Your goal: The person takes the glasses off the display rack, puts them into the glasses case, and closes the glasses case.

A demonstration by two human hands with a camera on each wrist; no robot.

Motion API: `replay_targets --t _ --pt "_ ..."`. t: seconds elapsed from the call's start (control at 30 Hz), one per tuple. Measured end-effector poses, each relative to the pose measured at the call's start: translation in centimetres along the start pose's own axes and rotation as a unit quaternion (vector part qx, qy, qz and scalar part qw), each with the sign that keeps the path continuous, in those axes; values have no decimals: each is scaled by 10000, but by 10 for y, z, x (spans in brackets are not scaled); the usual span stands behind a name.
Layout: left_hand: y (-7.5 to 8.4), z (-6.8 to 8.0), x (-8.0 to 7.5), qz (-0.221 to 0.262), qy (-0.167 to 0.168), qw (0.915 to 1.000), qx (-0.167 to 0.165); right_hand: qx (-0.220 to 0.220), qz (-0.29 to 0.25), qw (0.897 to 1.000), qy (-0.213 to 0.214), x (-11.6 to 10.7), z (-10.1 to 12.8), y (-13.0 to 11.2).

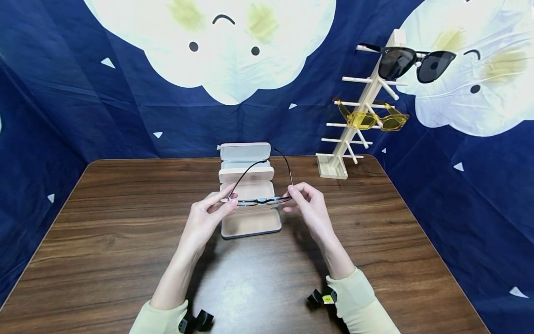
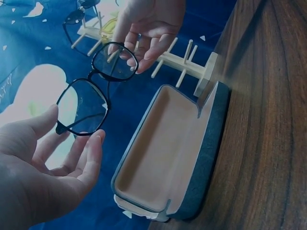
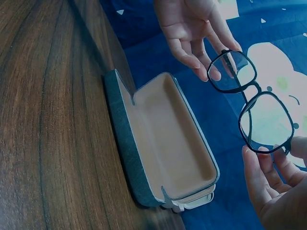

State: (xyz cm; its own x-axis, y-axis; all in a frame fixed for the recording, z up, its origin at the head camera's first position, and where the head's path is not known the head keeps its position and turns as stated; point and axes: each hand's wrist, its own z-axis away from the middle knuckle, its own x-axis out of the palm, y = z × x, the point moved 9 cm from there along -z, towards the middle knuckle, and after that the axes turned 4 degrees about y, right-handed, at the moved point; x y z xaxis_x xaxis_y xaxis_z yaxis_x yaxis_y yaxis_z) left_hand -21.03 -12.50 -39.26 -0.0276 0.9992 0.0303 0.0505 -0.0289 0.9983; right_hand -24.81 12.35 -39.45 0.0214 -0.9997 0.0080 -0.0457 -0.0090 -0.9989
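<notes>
A pair of black-rimmed eyeglasses (image 1: 260,201) with clear lenses is held up between both hands, its temples unfolded and pointing away from me. My left hand (image 1: 205,214) pinches the left end of the frame between thumb and fingers. At the right end, my right hand (image 1: 310,211) grips the frame near the hinge. Below and just behind the glasses is an eyeglass case (image 1: 250,226), lid open, teal outside and beige inside. In the left wrist view, this same case (image 2: 158,143) stands beneath the raised glasses with nothing inside.
Behind that case, a second, pale case (image 1: 245,152) stands open at the table's back edge. To the right is a wooden peg stand (image 1: 332,169) carrying black sunglasses (image 1: 398,64) and yellow-framed sunglasses (image 1: 363,120). A blue cloth (image 1: 125,106) hangs behind the wooden table (image 1: 125,222).
</notes>
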Motion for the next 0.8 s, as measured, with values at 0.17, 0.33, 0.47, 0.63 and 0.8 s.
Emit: replay_targets --t 0.17,0.33,0.47,0.63,0.8 --pt "1 0 1 147 -36 9999 32 -14 -10 10000 -2 0 0 -1" --pt "1 0 1 176 -72 9998 37 -11 -15 10000 5 0 0 -1" --pt "0 0 1 133 -103 9999 10 -4 -13 10000 20 0 0 -1" --pt "0 0 0 101 -69 9999 -9 46 -7 10000 54 0 0 0" --pt "-1 0 0 84 -38 10000 1 59 -25 9999 84 -1 0 0"
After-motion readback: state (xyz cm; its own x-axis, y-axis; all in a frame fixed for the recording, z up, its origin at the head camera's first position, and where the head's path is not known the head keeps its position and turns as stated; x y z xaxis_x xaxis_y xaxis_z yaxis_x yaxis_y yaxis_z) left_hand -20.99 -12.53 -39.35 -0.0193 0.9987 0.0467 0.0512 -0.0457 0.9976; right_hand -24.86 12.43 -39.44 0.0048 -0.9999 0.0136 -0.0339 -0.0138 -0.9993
